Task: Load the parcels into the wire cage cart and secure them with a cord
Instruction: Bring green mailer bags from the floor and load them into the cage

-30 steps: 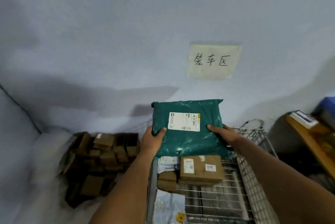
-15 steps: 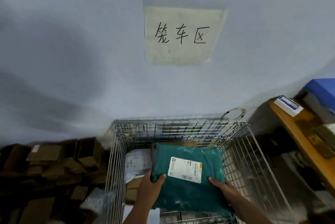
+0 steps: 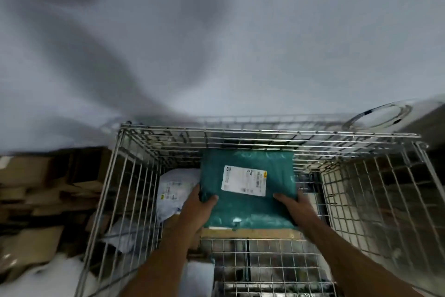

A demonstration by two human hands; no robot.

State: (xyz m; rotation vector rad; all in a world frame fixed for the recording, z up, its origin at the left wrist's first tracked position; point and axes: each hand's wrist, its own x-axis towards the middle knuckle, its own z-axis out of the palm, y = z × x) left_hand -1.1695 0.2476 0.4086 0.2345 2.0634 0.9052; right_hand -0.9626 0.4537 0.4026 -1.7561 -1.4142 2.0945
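Both hands are gripping the green parcel (image 3: 248, 186) by its near edges. The left hand (image 3: 196, 210) is clasping the near-left corner, thumb lying on top and fingers curling round the side. The right hand (image 3: 297, 206) is holding the near-right edge the same way, thumb pressing flat on the plastic. The parcel is lying label-up — a white label (image 3: 243, 180) sitting near its middle — inside the cage (image 3: 265, 134), toward the back wall. It is resting on a brown box (image 3: 250, 233), whose front edge is peeking out just below it.

To the left of the green parcel, a white bag (image 3: 172, 190) is sitting in the cage, touching or nearly touching the left hand; more pale wrapped parcels are showing lower down along that side, too blurred to tell apart. The right part of the cage floor is showing bare wire mesh.

Outside the cage on the left, a heap of cardboard boxes (image 3: 38, 200) is lying against the wall (image 3: 216, 44). Behind the far right corner a coiled cord (image 3: 379, 116) is resting — whether on the cage rim or beyond it, I cannot tell.
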